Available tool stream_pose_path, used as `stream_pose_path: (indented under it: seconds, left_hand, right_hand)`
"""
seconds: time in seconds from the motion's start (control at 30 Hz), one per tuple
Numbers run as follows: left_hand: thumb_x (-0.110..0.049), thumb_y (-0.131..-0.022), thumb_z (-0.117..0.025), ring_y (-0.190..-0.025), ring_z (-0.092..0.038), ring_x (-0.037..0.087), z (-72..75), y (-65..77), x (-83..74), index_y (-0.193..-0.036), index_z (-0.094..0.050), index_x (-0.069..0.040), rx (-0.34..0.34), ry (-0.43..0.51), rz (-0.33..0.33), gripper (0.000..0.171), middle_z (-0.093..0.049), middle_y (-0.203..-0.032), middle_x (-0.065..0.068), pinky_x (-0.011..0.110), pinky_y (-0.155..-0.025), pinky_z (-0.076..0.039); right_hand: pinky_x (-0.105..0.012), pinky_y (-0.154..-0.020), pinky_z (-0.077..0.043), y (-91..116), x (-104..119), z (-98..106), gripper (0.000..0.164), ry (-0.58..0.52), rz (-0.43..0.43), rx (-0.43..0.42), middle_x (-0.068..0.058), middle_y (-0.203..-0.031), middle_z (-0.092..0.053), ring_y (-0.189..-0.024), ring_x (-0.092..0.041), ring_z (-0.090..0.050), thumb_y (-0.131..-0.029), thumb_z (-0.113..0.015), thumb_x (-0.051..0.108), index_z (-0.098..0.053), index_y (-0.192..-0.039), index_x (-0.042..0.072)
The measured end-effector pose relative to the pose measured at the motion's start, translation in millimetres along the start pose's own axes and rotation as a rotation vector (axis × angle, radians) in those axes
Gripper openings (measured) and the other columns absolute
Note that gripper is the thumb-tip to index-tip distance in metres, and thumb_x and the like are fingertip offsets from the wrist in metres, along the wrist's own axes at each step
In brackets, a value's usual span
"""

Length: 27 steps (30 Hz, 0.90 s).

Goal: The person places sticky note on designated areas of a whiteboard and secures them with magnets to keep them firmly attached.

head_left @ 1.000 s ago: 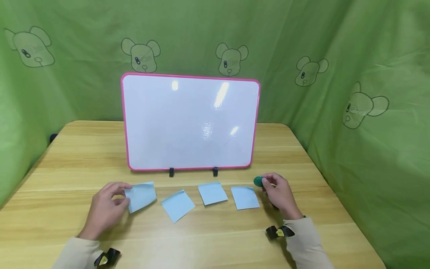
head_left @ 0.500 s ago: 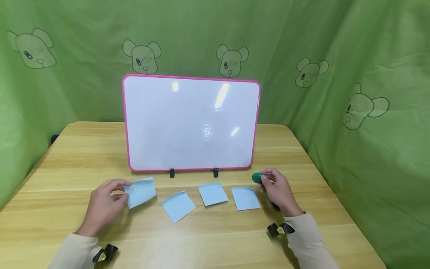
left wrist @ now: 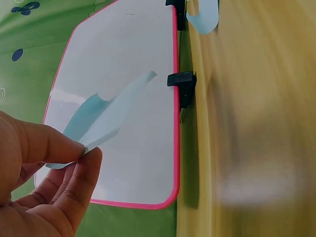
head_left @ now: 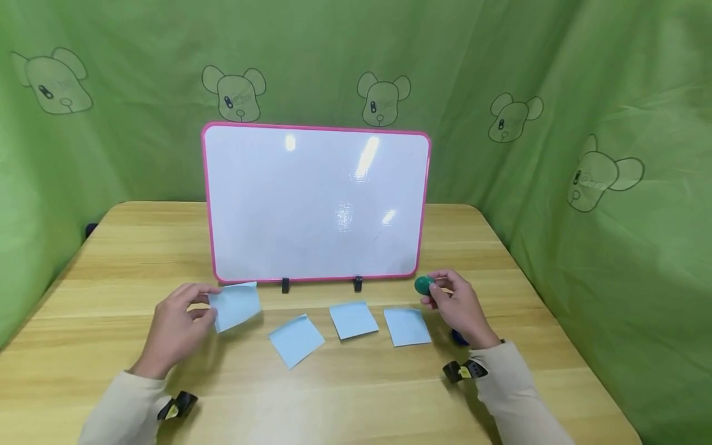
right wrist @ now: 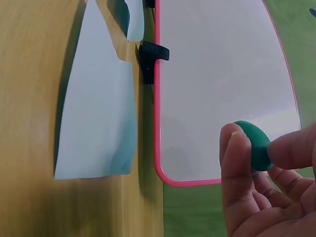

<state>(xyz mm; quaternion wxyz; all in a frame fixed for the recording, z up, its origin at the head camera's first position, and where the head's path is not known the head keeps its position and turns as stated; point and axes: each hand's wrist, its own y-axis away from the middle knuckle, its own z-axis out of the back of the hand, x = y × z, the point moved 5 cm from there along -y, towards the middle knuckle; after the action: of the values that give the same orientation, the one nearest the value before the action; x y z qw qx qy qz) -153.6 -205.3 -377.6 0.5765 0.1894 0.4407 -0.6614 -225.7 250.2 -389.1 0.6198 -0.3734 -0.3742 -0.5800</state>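
Observation:
My left hand [head_left: 180, 324] pinches a light blue sticky note [head_left: 238, 306] by its left edge. In the left wrist view the held sticky note [left wrist: 106, 113] curls, and it overlaps the whiteboard [left wrist: 133, 49]. My right hand [head_left: 458, 306] holds a round green magnet [head_left: 424, 285] between thumb and fingertips, just off the lower right corner of the pink-framed whiteboard [head_left: 317, 204]. The right wrist view shows the green magnet [right wrist: 256, 145] edge-on in the fingers. Between the hands lie three more sticky notes, left [head_left: 296, 341], middle [head_left: 353, 320] and right [head_left: 407, 326].
Two black stand feet, left [head_left: 285, 285] and right [head_left: 358, 284], support the upright board on the wooden table [head_left: 356, 402]. A dark blue object [head_left: 459, 337] is partly hidden behind the right wrist. Green curtains [head_left: 311, 55] with mouse-head drawings surround the table.
My left hand has raised the sticky note and carried it forward toward the board's lower left corner. My right hand has moved slightly forward and up with the magnet. The other notes stay put.

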Motion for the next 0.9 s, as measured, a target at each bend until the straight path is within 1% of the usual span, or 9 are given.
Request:
stream_pose_path:
  seconds: [0.13,0.27,0.4,0.5,0.7,0.9]
  left_hand:
    - [0.018,-0.076,-0.059,-0.09,-0.063,0.032,0.6,-3.4,-2.3,-0.103,-0.066,0.006,0.003,-0.002,-0.018,0.031,-0.062,-0.104,0.017,0.015,-0.071,-0.054]
    - [0.018,-0.075,-0.059,-0.089,-0.063,0.033,0.6,-6.1,-3.9,-0.102,-0.066,0.007,0.0,0.001,-0.031,0.03,-0.062,-0.104,0.018,0.02,-0.071,-0.056]
    - [0.018,-0.076,-0.058,-0.089,-0.064,0.033,0.8,-9.0,-5.8,-0.102,-0.066,0.007,0.004,-0.007,-0.029,0.029,-0.061,-0.104,0.019,0.027,-0.071,-0.058]
    - [0.017,-0.076,-0.058,-0.088,-0.064,0.034,1.7,-11.2,-7.3,-0.102,-0.065,0.007,0.003,-0.018,-0.039,0.029,-0.061,-0.104,0.02,0.029,-0.07,-0.058]
    - [0.017,-0.076,-0.058,-0.088,-0.064,0.034,2.2,-15.8,-10.2,-0.104,-0.065,0.007,0.0,-0.026,-0.061,0.03,-0.061,-0.104,0.02,0.029,-0.071,-0.058]
    - [0.017,-0.075,-0.057,-0.087,-0.063,0.035,4.0,-20.6,-13.9,-0.104,-0.065,0.008,-0.009,-0.013,-0.078,0.031,-0.061,-0.104,0.02,0.027,-0.07,-0.058]
  right_hand:
    - [-0.029,-0.073,-0.057,-1,6,0,0.025,0.002,0.006,0.0,-0.025,-0.109,-0.056,-0.082,-0.024,-0.066,-0.1,-0.045,0.003,-0.049,-0.122,-0.007]
    - [-0.027,-0.074,-0.057,-3,10,0,0.025,0.017,0.013,0.006,-0.024,-0.109,-0.055,-0.084,-0.024,-0.066,-0.1,-0.045,0.004,-0.049,-0.122,-0.006]
    - [-0.028,-0.075,-0.057,-6,12,-1,0.025,0.027,0.012,0.015,-0.023,-0.11,-0.056,-0.084,-0.024,-0.067,-0.1,-0.045,0.005,-0.049,-0.123,-0.005]
    - [-0.028,-0.075,-0.057,-7,13,-1,0.026,0.025,0.013,0.02,-0.024,-0.111,-0.056,-0.085,-0.025,-0.067,-0.1,-0.046,0.006,-0.048,-0.124,-0.005]
    - [-0.028,-0.076,-0.057,-11,20,-4,0.027,0.014,0.024,0.018,-0.023,-0.113,-0.056,-0.085,-0.025,-0.067,-0.099,-0.048,0.005,-0.049,-0.124,-0.005]
    - [-0.028,-0.074,-0.057,-15,28,-8,0.027,-0.007,0.071,0.026,-0.023,-0.109,-0.058,-0.082,-0.025,-0.067,-0.096,-0.05,0.001,-0.05,-0.122,-0.006]
